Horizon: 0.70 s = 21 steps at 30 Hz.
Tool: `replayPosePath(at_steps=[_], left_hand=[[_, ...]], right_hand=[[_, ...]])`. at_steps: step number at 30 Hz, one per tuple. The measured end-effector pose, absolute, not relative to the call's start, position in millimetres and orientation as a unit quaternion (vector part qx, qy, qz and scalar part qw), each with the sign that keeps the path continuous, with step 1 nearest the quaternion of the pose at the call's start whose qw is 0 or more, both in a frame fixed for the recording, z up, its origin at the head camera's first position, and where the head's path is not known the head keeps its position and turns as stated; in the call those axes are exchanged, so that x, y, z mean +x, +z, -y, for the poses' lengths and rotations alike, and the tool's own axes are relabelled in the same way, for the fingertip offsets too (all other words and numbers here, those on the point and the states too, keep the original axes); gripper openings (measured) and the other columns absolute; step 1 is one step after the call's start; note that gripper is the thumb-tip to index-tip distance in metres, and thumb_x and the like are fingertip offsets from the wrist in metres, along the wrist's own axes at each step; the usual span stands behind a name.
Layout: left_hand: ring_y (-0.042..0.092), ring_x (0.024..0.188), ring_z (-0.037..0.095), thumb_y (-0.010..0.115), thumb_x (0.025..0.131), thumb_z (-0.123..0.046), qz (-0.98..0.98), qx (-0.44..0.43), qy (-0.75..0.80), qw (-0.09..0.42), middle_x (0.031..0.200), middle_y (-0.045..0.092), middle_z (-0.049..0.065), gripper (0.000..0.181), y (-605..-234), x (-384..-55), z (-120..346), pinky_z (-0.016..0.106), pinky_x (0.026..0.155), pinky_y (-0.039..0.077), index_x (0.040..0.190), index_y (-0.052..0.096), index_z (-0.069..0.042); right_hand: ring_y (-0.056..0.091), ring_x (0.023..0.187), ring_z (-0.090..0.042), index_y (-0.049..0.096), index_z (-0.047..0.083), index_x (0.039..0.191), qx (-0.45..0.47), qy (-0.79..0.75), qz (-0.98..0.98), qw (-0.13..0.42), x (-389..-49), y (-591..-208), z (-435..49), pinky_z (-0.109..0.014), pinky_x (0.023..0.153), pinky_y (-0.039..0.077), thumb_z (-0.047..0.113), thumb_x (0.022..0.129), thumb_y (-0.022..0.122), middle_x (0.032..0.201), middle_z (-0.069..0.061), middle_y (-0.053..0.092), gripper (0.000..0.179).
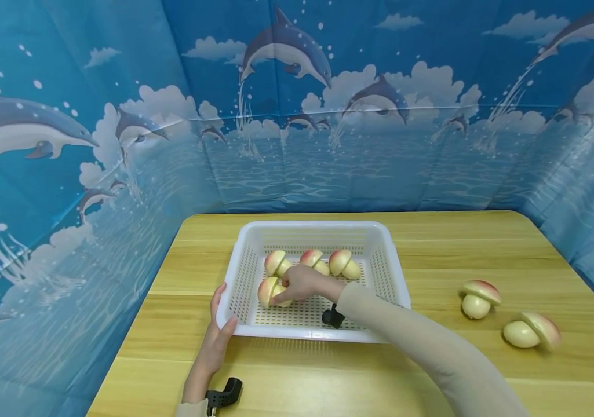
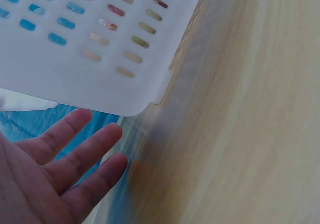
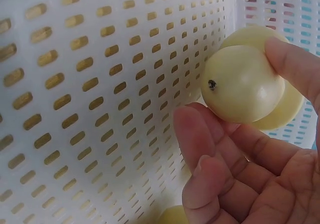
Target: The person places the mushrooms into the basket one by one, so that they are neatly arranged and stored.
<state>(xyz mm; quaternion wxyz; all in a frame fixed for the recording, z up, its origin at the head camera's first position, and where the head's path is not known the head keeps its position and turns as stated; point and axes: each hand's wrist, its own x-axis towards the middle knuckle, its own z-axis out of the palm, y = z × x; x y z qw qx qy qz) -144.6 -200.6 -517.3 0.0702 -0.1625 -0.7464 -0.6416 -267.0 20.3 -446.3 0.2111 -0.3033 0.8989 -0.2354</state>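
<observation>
A white perforated plastic basket stands on the wooden table, holding several toy mushrooms. Inside it, at the front left, my right hand pinches a mushroom with a pale stem and a pinkish cap. The right wrist view shows my thumb and fingers around that mushroom's rounded pale stem. Three more mushrooms lie behind it, among them one at the back right. My left hand is at the basket's front left corner, thumb by the rim; its fingers extend loosely outside the wall.
Two more mushrooms lie on the table to the right of the basket, one farther back and one nearer. A blue dolphin-print curtain hangs around the table's back and sides. The wooden tabletop extends in front of the basket.
</observation>
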Motion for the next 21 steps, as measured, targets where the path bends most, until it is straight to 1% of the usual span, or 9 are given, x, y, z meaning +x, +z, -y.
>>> replayPosePath(at_steps=[3, 6, 8, 10, 15, 21], left_hand=[[0.030, 0.131, 0.043, 0.038, 0.095, -0.018, 0.749, -0.163, -0.638, 0.070, 0.153, 0.019, 0.018, 0.068, -517.6, -144.8, 201.2, 0.060, 0.096, 0.028, 0.152, 0.000, -0.024], [0.031, 0.130, 0.044, 0.039, 0.095, -0.019, 0.751, -0.161, -0.636, 0.075, 0.153, 0.020, 0.018, 0.068, -518.4, -145.0, 201.0, 0.060, 0.095, 0.029, 0.152, 0.001, -0.024], [0.031, 0.130, 0.043, 0.039, 0.094, -0.019, 0.749, -0.159, -0.638, 0.077, 0.152, 0.020, 0.017, 0.068, -518.9, -145.2, 200.7, 0.061, 0.095, 0.028, 0.152, 0.002, -0.024], [0.031, 0.130, 0.043, 0.039, 0.094, -0.018, 0.748, -0.158, -0.639, 0.079, 0.152, 0.021, 0.017, 0.068, -518.7, -145.2, 200.2, 0.061, 0.095, 0.028, 0.152, 0.003, -0.024], [0.030, 0.131, 0.041, 0.039, 0.094, -0.015, 0.743, -0.159, -0.645, 0.080, 0.153, 0.020, 0.018, 0.068, -518.0, -145.0, 199.8, 0.061, 0.096, 0.027, 0.152, 0.003, -0.023], [0.029, 0.131, 0.043, 0.038, 0.095, -0.016, 0.747, -0.164, -0.640, 0.073, 0.153, 0.018, 0.019, 0.069, -516.9, -144.5, 200.8, 0.060, 0.096, 0.027, 0.152, 0.001, -0.023]], right_hand=[[0.055, 0.044, -0.012, 0.036, 0.019, 0.052, -0.306, -0.236, -0.899, 0.208, -267.2, -447.6, -19.8, -0.022, 0.045, 0.041, 0.046, 0.076, 0.076, 0.043, 0.008, 0.034, 0.054], [0.042, 0.040, -0.006, 0.036, 0.019, 0.051, -0.313, -0.225, -0.901, 0.197, -266.3, -447.6, -19.2, -0.021, 0.042, 0.035, 0.046, 0.074, 0.077, 0.043, 0.010, 0.032, 0.054], [0.033, 0.040, -0.005, 0.036, 0.019, 0.051, -0.317, -0.213, -0.905, 0.188, -265.0, -447.6, -18.6, -0.020, 0.042, 0.031, 0.046, 0.074, 0.077, 0.043, 0.010, 0.031, 0.054], [0.028, 0.042, -0.005, 0.037, 0.020, 0.051, -0.319, -0.199, -0.909, 0.181, -263.9, -447.2, -18.1, -0.021, 0.043, 0.028, 0.047, 0.073, 0.077, 0.044, 0.011, 0.031, 0.053], [0.030, 0.044, -0.006, 0.040, 0.019, 0.052, -0.316, -0.196, -0.910, 0.181, -262.4, -446.9, -17.4, -0.023, 0.044, 0.029, 0.045, 0.072, 0.079, 0.047, 0.010, 0.033, 0.051], [0.028, 0.043, -0.006, 0.039, 0.019, 0.052, -0.312, -0.203, -0.909, 0.188, -262.3, -447.8, -17.7, -0.023, 0.043, 0.027, 0.045, 0.071, 0.080, 0.047, 0.009, 0.033, 0.051]])
